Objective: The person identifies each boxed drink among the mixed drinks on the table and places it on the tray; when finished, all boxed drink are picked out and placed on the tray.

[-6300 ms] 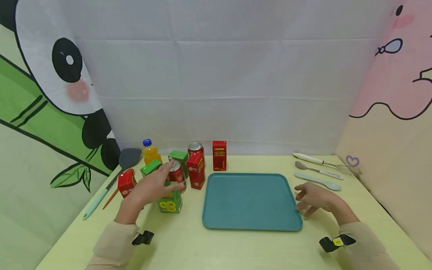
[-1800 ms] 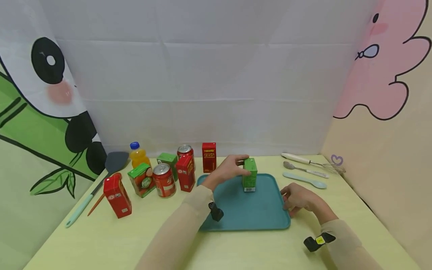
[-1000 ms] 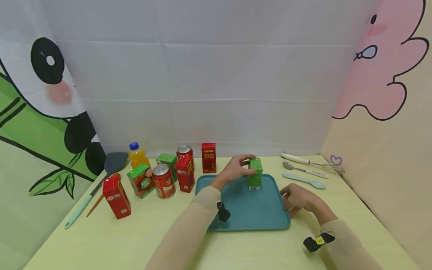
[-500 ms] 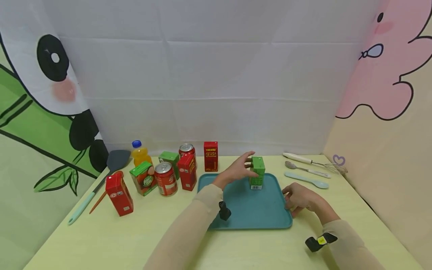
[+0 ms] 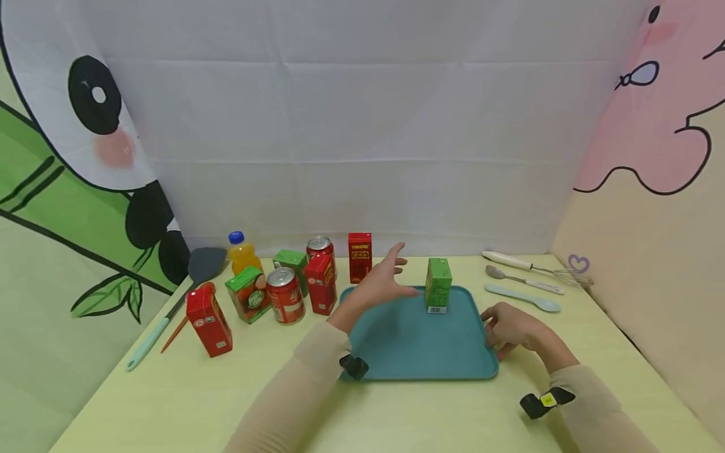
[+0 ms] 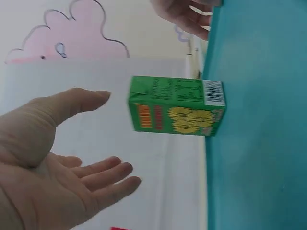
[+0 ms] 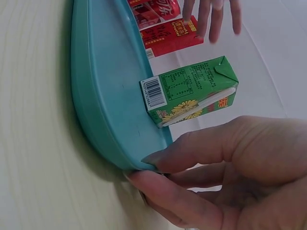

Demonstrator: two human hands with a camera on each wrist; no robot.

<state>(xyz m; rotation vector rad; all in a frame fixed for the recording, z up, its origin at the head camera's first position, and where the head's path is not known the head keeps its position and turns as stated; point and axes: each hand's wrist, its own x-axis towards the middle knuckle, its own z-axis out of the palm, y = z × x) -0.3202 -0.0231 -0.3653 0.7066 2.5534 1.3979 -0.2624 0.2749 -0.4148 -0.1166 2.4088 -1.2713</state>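
Hands 1st: our left hand (image 5: 378,284) is about mid-frame in the head view, fingers spread, thumb out, holding nothing; the L wrist cam shows a clear gap btw it and the green carton (image 5: 438,286). Our right hand (image 5: 514,325), mid-right of frame, pinches the right edge of the teal tray (image 5: 419,358), thumb over the rim, forefinger outside it.

Carton's upright on the tray, toward its far right corner, so right of center in frame. We'd guess it's fairly light, but can't tell how full. Prob stiff card that dents if we squeeze hard, not very slippery unless wet. Best hold IMO: thumb & fingers on opposite sides, abt mid-height, clear of the white straw (image 7: 201,106) stuck on one face. Tray looks stiff & smooth, prob plastic; rim's the spot, but jerk it and a tall box could tip.

Farther out we've got a red carton (image 5: 360,258) beyond the tray's far left corner, a red can (image 5: 285,296) left of center, plus a whisk (image 5: 523,263) over on the right.
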